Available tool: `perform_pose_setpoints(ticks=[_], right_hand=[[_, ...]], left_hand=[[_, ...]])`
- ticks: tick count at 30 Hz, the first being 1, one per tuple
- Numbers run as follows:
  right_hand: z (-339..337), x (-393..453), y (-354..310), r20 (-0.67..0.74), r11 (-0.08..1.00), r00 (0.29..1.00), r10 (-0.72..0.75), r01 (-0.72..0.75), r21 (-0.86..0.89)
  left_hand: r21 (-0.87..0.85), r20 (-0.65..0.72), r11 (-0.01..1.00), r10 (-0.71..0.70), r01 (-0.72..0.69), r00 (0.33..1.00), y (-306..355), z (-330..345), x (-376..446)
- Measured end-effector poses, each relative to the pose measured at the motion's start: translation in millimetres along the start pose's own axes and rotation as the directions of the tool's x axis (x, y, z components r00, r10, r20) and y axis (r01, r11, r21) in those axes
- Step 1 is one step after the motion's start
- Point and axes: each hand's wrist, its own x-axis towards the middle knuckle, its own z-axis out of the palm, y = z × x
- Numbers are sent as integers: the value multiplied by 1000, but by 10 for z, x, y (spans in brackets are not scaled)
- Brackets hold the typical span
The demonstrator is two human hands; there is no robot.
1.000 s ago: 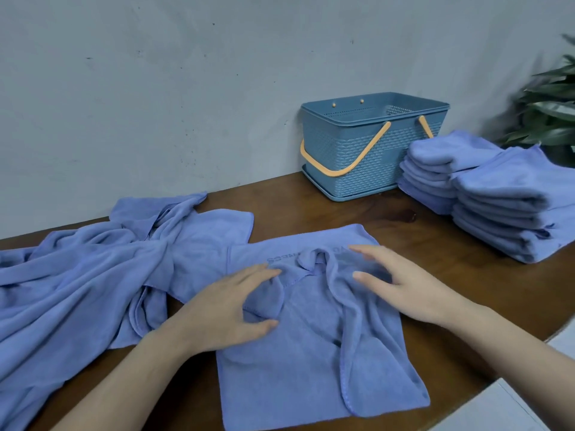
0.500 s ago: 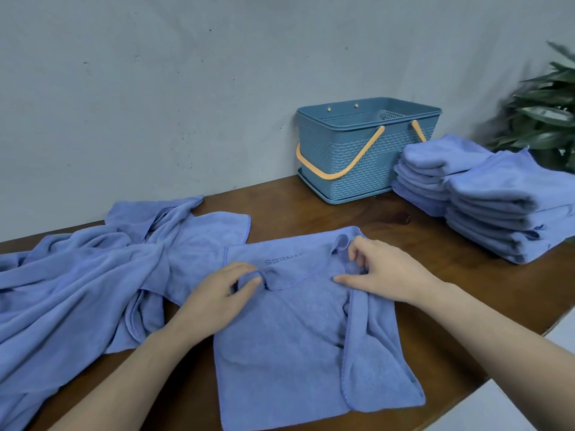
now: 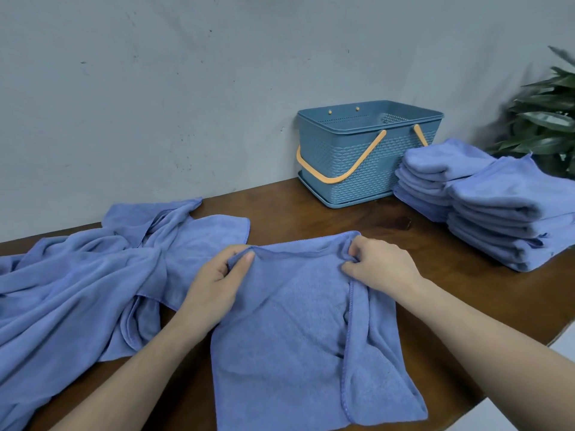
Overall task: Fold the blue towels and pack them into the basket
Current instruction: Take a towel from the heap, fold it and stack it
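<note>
While our left hand [image 3: 214, 281] and right hand [image 3: 378, 264] pinch its far corners, we see the blue towel [image 3: 280, 353] centre frame, basket [image 3: 367, 154] upper right, folded stacks [image 3: 485, 203] beside it.

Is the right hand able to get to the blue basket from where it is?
Probably yes: the right hand would first drop the towel; bare table lies between it and the basket.
</note>
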Motion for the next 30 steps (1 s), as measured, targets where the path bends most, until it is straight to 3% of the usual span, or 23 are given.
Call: perform_pose_setpoints(ticks=[3,7,9,11,13,17,22,27,30], right_hand=[[-28,62,80,5,968,998,55,-55,244],[-86,127,229,24,711,992,124,-106,695],[-88,130,255,132,566,976,176,-210,797],[-93,143,246,225,504,954,201,-297,811],[-110,159,214,222,556,949,224,-311,771],[-136,200,176,80,747,986,149,-165,644],[-104,216,167,15,782,1000,23,-27,623],[8,232,314,-24,961,999,36,-28,274],[-8,206,341,-52,970,997,54,-40,239]], left_hand=[[-27,-84,996,-83,81,993,2,-25,41],[32,-155,982,-177,184,972,-57,-104,147],[71,-192,982,-156,172,969,-81,-115,209],[33,-201,982,-174,184,964,-77,-103,279],[-5,-193,980,-197,199,961,-60,-66,338],[101,-191,968,-209,231,959,-65,-50,431],[258,-157,940,-186,222,970,-161,-168,507],[425,-170,888,-112,175,979,-328,-221,507],[375,-168,911,-112,169,979,-337,-230,488]])
